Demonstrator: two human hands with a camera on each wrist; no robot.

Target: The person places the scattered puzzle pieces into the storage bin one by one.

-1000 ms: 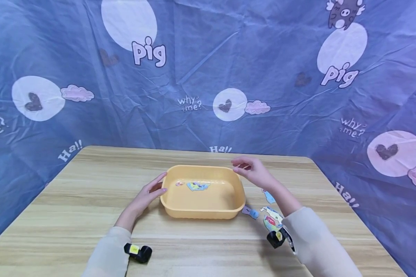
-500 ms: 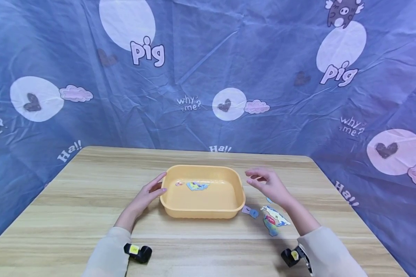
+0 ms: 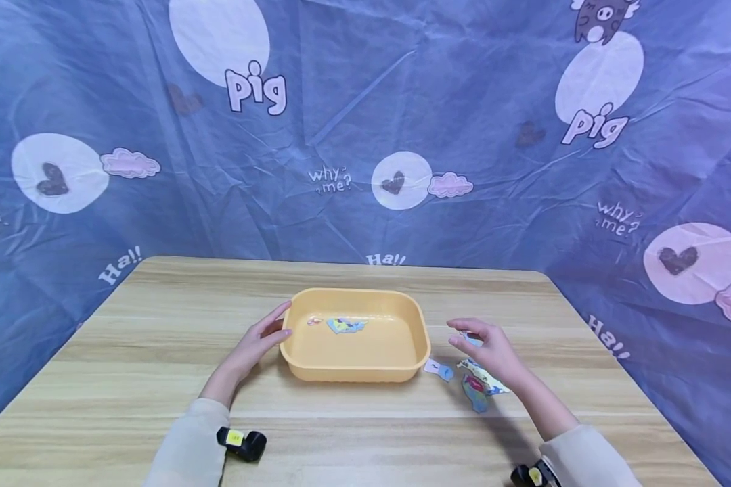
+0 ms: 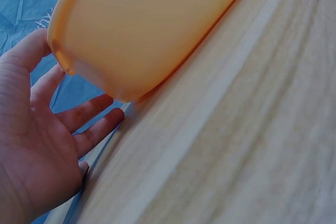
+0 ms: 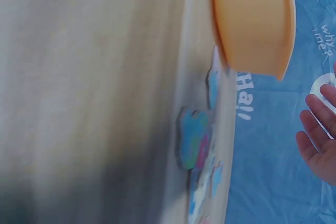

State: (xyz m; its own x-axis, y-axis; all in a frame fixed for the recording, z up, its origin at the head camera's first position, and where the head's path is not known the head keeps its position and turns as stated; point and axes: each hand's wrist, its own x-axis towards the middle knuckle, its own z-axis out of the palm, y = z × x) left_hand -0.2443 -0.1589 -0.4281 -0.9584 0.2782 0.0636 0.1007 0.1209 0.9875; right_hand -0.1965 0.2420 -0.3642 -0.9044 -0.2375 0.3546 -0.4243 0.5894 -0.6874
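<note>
Printed pieces (image 3: 475,395), flat and irregular, lie on the table (image 3: 353,433) right of the yellow tray (image 3: 356,375), near the right hand (image 3: 493,353), its fingers loosely bent and holding nothing; two more sit inside the tray, whose left end the relaxed left hand (image 3: 252,350) touches. The step in hand appears to be handling loose pieces beside a steadied tray, the next move calling for a fingertip pinch. Behind, the cloth (image 3: 341,230) reads “pig”, “why me?” and “Ha!!”.
</note>
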